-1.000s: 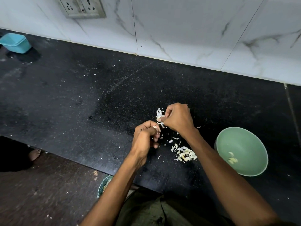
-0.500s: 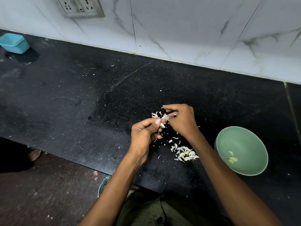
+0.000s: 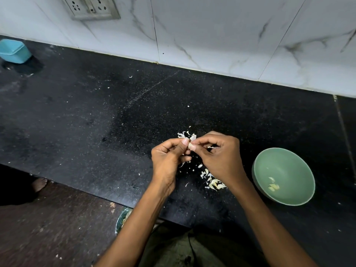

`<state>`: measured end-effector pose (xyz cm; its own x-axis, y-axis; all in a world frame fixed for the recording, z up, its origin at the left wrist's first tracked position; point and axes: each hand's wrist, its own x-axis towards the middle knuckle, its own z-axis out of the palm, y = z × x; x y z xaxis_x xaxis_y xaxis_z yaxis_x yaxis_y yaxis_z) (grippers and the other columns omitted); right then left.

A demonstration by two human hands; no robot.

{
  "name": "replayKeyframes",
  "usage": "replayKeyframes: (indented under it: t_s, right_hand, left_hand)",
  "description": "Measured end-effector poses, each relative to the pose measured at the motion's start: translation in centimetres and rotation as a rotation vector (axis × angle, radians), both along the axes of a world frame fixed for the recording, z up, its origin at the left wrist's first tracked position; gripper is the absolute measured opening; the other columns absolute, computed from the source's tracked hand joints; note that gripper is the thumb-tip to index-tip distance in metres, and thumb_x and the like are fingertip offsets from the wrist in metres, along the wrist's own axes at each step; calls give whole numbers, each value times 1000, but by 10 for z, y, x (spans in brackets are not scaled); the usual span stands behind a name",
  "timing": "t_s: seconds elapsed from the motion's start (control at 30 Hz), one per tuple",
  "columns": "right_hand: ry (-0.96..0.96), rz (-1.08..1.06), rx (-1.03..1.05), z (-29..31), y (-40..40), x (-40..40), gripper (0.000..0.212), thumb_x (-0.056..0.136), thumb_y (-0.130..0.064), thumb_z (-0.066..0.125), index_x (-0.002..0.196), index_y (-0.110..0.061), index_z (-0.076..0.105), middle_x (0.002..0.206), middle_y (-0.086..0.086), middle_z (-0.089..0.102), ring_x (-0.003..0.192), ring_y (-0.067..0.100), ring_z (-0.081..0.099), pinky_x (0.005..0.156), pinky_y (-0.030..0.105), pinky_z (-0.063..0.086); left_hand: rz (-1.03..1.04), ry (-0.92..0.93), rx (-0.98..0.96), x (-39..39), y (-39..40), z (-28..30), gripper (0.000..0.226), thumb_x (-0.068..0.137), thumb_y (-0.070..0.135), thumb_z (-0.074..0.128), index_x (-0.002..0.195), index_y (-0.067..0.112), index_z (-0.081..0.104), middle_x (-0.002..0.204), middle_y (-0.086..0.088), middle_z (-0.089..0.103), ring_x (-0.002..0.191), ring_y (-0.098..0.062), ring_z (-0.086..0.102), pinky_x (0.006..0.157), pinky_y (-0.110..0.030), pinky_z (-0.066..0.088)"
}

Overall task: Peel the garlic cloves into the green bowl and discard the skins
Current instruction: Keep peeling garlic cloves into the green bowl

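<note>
You hold one garlic clove (image 3: 191, 145) between both hands, above the middle of the black countertop (image 3: 96, 116), a little toward its front edge. Your left hand (image 3: 168, 158) pinches the clove with thumb and curled fingers, and your right hand (image 3: 218, 156) pinches it from the other side with its fingertips; the two hands touch at the clove. Under your hands and toward the front edge, loose garlic skins (image 3: 212, 183) lie scattered on the countertop, and a few more lie just behind your fingers. The green bowl (image 3: 285, 162) stands near your right wrist, toward the right end of the countertop, with some peeled cloves (image 3: 273, 186) inside it. At the far left corner, close to the tiled wall (image 3: 212, 31), stands a blue container (image 3: 14, 51). A socket plate (image 3: 92, 7) is on the wall.
</note>
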<state>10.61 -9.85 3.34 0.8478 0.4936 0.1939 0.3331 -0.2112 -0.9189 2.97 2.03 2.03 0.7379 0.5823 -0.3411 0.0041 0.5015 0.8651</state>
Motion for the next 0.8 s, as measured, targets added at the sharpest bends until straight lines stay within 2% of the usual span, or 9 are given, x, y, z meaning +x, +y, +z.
replayKeyframes:
  t_s: [0.17, 0.3, 0.37, 0.43, 0.5, 0.73, 0.8]
  right_hand:
    - [-4, -1, -145, 4, -2, 2, 9, 82, -8, 83, 78, -14, 77, 80, -11, 72, 73, 9, 66, 68, 21, 52]
    - [47, 57, -232, 8, -3, 4, 9, 90, -10, 77, 82, -11, 73, 73, -14, 65, 68, 0, 62, 61, 13, 47]
    - [25, 90, -280, 9, -2, 3, 10, 94, -14, 72, 85, -13, 71, 77, -11, 65, 71, 2, 61, 65, 19, 51]
    - [14, 115, -289, 8, -1, 4, 10, 97, -15, 68, 87, -14, 69, 82, -8, 65, 75, 6, 61, 73, 34, 57]
    - [17, 131, -274, 6, -1, 3, 11, 99, -14, 65, 88, -14, 66, 84, -6, 65, 77, 9, 62, 75, 42, 57]
    - [-47, 62, -211, 2, 0, -1, 17, 102, -8, 56, 86, -13, 57, 83, -6, 59, 77, 17, 58, 70, 45, 52]
    - [-25, 46, -198, 2, -1, 0, 17, 100, -8, 58, 84, -13, 58, 79, -9, 60, 74, 14, 58, 67, 42, 51]
  left_hand:
    - [-39, 17, 113, 0, -3, 1, 11, 91, 6, 69, 88, -3, 74, 73, -8, 69, 63, -12, 59, 54, -21, 53]
    - [-37, 11, 223, -1, -5, 2, 11, 89, 9, 72, 87, -1, 75, 72, -9, 68, 62, -14, 58, 54, -24, 53]
    - [-36, 5, 226, -1, -6, 4, 11, 90, 10, 71, 87, 0, 74, 71, -8, 68, 62, -14, 58, 54, -24, 53]
    - [-47, 6, 224, -1, -6, 6, 11, 92, 10, 70, 86, 1, 74, 69, -6, 67, 61, -13, 58, 54, -24, 54]
    - [-67, 9, 242, -2, -4, 8, 11, 93, 9, 68, 87, 2, 75, 68, -4, 67, 61, -12, 59, 55, -24, 55]
    - [-128, -5, 175, -3, -3, 12, 14, 94, 11, 67, 88, 3, 75, 74, -13, 67, 64, -19, 62, 52, -24, 56]
    - [-132, 0, 140, -3, -4, 11, 15, 95, 13, 66, 90, 2, 75, 75, -13, 69, 66, -19, 65, 52, -25, 57]
